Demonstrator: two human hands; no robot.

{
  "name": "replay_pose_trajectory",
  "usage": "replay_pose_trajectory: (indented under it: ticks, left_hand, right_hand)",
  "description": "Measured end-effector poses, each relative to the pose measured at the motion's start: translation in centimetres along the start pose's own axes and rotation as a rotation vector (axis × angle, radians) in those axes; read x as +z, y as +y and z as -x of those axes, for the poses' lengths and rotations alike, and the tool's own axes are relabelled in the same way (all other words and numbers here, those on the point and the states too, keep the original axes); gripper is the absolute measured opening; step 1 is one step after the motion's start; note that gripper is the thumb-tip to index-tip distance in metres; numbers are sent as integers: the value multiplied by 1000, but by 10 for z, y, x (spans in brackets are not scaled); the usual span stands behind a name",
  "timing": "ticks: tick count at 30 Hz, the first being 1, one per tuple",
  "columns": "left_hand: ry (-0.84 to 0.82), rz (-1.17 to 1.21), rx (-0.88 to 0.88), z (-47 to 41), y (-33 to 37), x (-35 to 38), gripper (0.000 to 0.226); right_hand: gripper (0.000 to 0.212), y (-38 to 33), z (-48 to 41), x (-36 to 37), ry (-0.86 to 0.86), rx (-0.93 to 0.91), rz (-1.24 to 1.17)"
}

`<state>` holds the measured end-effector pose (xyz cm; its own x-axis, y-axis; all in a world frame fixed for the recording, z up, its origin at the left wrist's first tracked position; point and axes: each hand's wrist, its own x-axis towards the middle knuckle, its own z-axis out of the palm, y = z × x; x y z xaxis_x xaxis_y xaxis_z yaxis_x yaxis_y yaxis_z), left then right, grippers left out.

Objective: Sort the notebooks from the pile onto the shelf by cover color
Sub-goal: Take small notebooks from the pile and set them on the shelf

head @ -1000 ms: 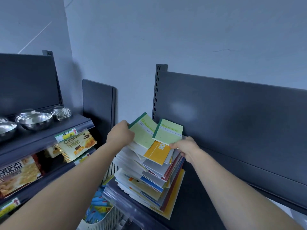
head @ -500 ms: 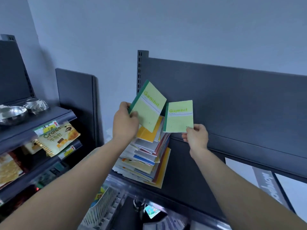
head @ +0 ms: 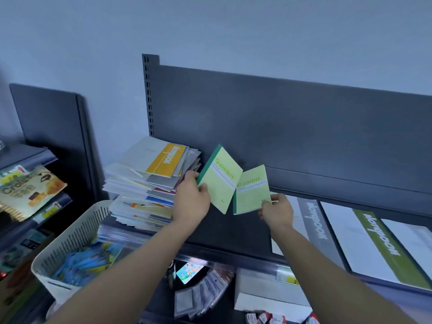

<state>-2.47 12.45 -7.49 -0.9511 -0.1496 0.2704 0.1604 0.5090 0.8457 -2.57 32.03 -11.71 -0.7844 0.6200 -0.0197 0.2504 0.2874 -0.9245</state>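
Observation:
Each of my hands holds a light green "Gambit" notebook above the dark shelf [head: 233, 235]. My left hand [head: 191, 199] grips the left green notebook [head: 222, 178] by its dark green spine edge. My right hand [head: 277, 211] pinches the lower right corner of the right green notebook [head: 251, 190]. The two notebooks overlap slightly in the air. To the left stands the messy pile of notebooks [head: 145, 190], with a white and yellow notebook [head: 163, 159] on top.
On the shelf to the right lie a grey-banded notebook [head: 313, 220] and a green-banded notebook [head: 383, 249]. A white slatted basket [head: 70, 244] with blue packets stands lower left. Snack packs [head: 30, 190] fill the left rack. The shelf's back panel [head: 280, 127] rises behind.
Both hands have carried the green notebooks rightward and down, away from the pile, toward the open shelf. The view has swung right, bringing the flat notebooks on the shelf into sight.

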Motion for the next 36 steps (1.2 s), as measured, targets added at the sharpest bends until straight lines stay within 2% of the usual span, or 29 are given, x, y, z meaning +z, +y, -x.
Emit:
replay_pose_trajectory:
  ticks: [5,13,15,18,22,24,27,29,31,36]
  left_hand:
    - [-7,-157,-114,15,-11,25,31]
    - [-24,-222,-223,28,-31,53,34]
    - [-40,-219,-246,28,-36,56,34]
    - [-107,-271,-258,24,-45,58,34]
    - [-261,-473,-189,16,-53,57,48]
    - [-341,-648,-142,16,-56,57,60]
    - [-427,-993,57,17,-55,60,56]
    - [-525,-1007,169,16,-57,63,42]
    - [-623,-973,203,16,-59,66,33]
    - [-645,-977,230,11,-68,64,34]
  right_hand:
    - [11,25,-5,-15,-60,30,68]
    - [10,47,-13,-28,-196,69,153]
    - [21,50,-14,-29,-228,58,188]
    - [49,49,-13,-32,-346,36,242]
    - [36,48,-12,-33,-476,-10,416]
    - [38,47,-12,-32,-504,-18,502]
    - [42,44,-12,-29,-533,-32,617]
    - [43,42,-12,-26,-545,-61,704]
    - [44,39,-11,-24,-542,-109,823]
    - [37,33,-9,-21,-448,-241,1048]
